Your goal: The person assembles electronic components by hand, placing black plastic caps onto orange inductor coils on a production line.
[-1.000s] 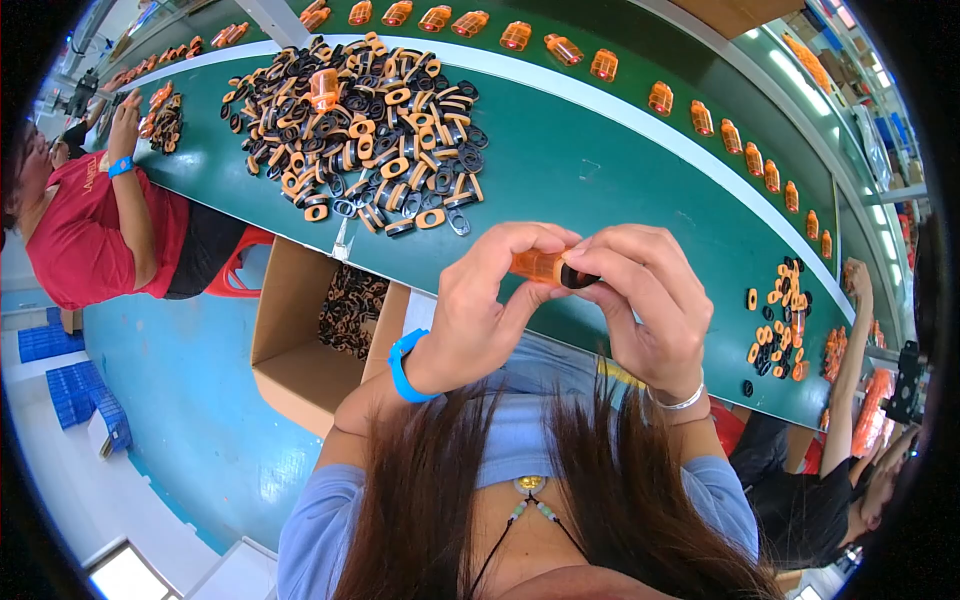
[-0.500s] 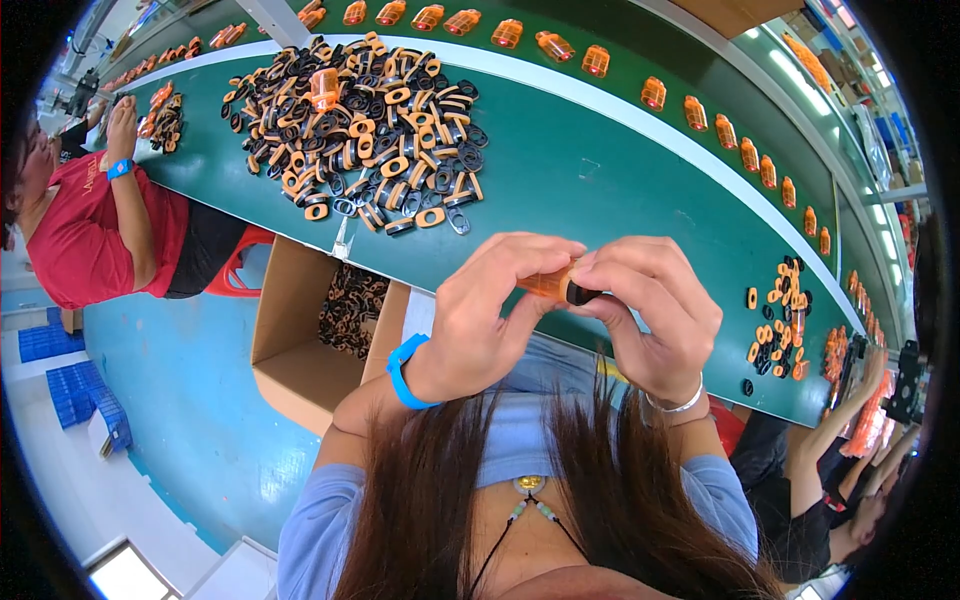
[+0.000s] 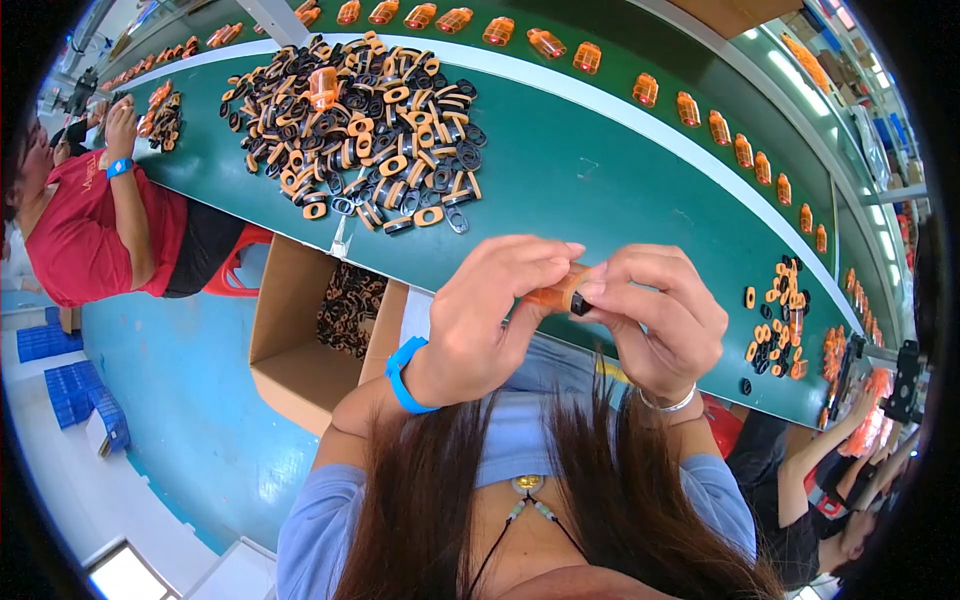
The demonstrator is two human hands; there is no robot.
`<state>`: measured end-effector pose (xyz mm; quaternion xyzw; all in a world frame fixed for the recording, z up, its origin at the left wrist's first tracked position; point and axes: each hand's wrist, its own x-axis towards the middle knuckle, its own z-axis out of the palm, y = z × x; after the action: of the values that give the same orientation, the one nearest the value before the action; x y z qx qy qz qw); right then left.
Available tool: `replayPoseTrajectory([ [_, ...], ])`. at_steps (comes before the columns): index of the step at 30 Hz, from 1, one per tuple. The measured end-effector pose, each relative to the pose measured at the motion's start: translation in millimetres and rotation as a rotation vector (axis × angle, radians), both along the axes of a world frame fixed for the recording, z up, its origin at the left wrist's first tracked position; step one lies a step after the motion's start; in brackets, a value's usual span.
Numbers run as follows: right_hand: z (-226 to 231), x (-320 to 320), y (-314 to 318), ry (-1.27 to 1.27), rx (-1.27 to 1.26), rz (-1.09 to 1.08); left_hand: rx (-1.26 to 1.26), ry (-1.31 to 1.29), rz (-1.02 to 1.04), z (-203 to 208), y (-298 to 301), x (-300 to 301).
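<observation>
Both my hands meet just over the near edge of the green table (image 3: 590, 190). Wrapped by the fingers of my left hand (image 3: 480, 315) is a translucent orange plastic shell (image 3: 548, 298). My right hand (image 3: 665, 315) pinches an orange-and-black oval ring (image 3: 578, 302) at the shell's right end, its black face partly showing. The fingers hide how far the two parts fit together. Left of my hands spreads a big pile of similar rings (image 3: 395, 165), with another orange shell (image 3: 323, 88) lying on top.
Orange shells (image 3: 646, 90) stand in a row along the belt (image 3: 600, 22) behind the table. A smaller ring pile (image 3: 770, 340) lies at the right. An open carton (image 3: 290, 375) with black-and-orange parts stands below left. A co-worker in red (image 3: 95, 235) sits left; others work right.
The shell and ring have tilted slightly in my hands, and more of the ring's black face shows. My right fingers have shifted a little. The shells on the belt have slid left.
</observation>
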<state>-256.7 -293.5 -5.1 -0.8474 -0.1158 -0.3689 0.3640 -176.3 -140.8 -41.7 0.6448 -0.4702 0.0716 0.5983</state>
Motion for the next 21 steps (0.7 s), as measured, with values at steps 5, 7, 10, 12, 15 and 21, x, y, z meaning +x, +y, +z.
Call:
replayPoseTrajectory([
  [5, 1.3, -2.1, -1.4, 0.004, -0.064, 0.026, -0.010, -0.036, 0.030, 4.9, 0.3, -3.3],
  [7, 1.3, -1.3, -1.1, 0.005, -0.076, 0.024, -0.002, -0.039, 0.041, 6.0, 0.6, -4.0],
  [10, 0.9, -1.6, 0.5, 0.017, -0.093, 0.018, 0.008, -0.054, 0.054, 5.1, 1.4, -3.9],
  [12, 0.3, -2.0, 0.8, 0.027, -0.100, 0.014, 0.023, -0.090, 0.070, 5.9, 2.2, -3.2],
  [15, -0.8, -3.3, -0.6, 0.052, -0.101, 0.027, 0.041, -0.100, 0.072, 5.3, 3.5, -3.1],
  [21, -8.8, 14.2, -9.7, 0.263, 0.157, 0.049, 0.045, 0.804, -0.226, -3.1, 2.2, 4.9],
])
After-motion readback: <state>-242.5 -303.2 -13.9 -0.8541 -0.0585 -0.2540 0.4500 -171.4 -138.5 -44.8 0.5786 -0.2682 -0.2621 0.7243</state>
